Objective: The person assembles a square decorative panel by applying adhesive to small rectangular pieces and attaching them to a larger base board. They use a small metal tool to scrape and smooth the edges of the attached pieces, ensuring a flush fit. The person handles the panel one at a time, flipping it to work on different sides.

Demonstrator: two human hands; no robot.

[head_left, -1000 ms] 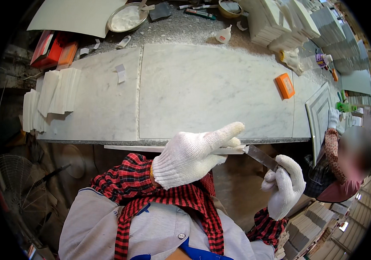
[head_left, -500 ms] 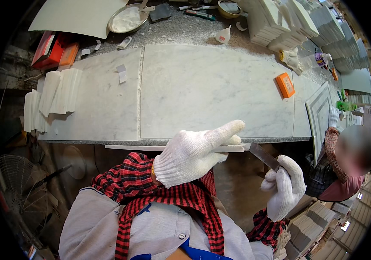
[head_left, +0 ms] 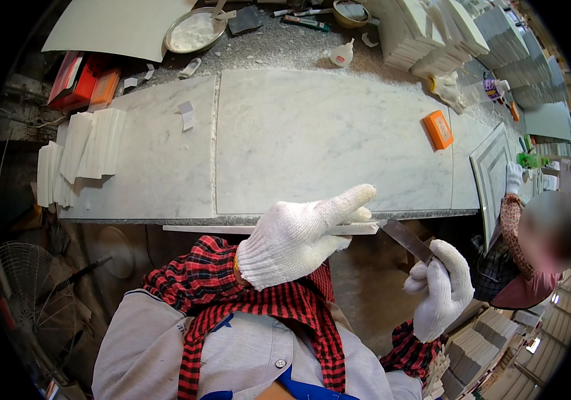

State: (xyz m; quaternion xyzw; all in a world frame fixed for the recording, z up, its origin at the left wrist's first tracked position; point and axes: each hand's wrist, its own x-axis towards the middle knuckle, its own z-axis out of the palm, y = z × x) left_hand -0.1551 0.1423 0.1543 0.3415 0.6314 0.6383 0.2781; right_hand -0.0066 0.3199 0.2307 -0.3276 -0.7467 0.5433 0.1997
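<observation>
Head view. The left hand, in a white knitted glove, is closed around a long, thin white stone strip and holds it level just in front of the near edge of the grey-veined white marble tabletop; the index finger lies stretched along the strip toward its right end. The right hand, gloved alike, is clamped on the handle end of a flat grey metal blade, whose tip meets the strip's right end at a slant. The strip thus lies between the two hands, clear of the slab and parallel to its edge.

Judged step: dressing or scraping the strip's end with the blade while the left hand steadies it. The next stroke would call for a firm left grip and the blade kept at a shallow angle, so that the thin piece neither chips nor flexes.

On the tabletop lie an orange rectangular block, a stack of white stone strips at the left, and a round metal bowl of white powder at the far edge. Another person works at the right.
</observation>
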